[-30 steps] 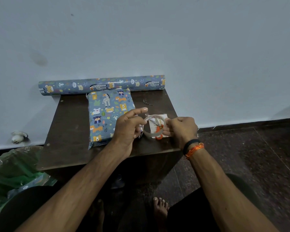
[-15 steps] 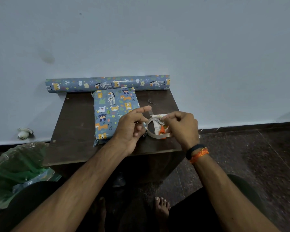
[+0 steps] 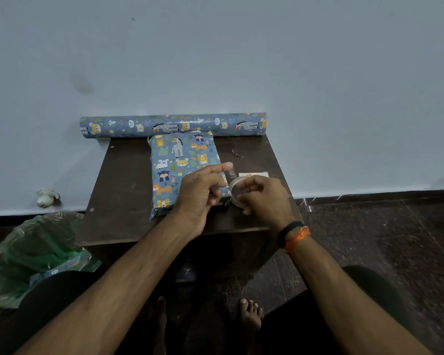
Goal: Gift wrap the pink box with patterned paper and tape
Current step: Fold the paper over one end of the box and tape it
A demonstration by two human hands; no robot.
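Note:
The box [image 3: 180, 165] lies on the dark wooden table [image 3: 123, 185], covered in blue animal-patterned paper; no pink shows. A roll of clear tape [image 3: 233, 189] is held upright just right of the box. My right hand [image 3: 263, 198] grips the roll from the right. My left hand [image 3: 203, 190] pinches at the roll's left side, its forefinger stretched out, and partly covers the box's near right corner. Whether a tape strip is pulled out cannot be seen. A roll of the same paper [image 3: 173, 125] lies along the table's back edge against the wall.
A white card [image 3: 253, 174] lies on the table behind my right hand, with a small dark scrap [image 3: 239, 155] farther back. A green plastic bag [image 3: 34, 254] sits on the floor at left. My bare feet [image 3: 250, 313] are below the table.
My right hand has closed further over the tape roll, hiding the orange-handled scissors seen behind it before. My left forefinger has stretched out. The view has shifted slightly left.

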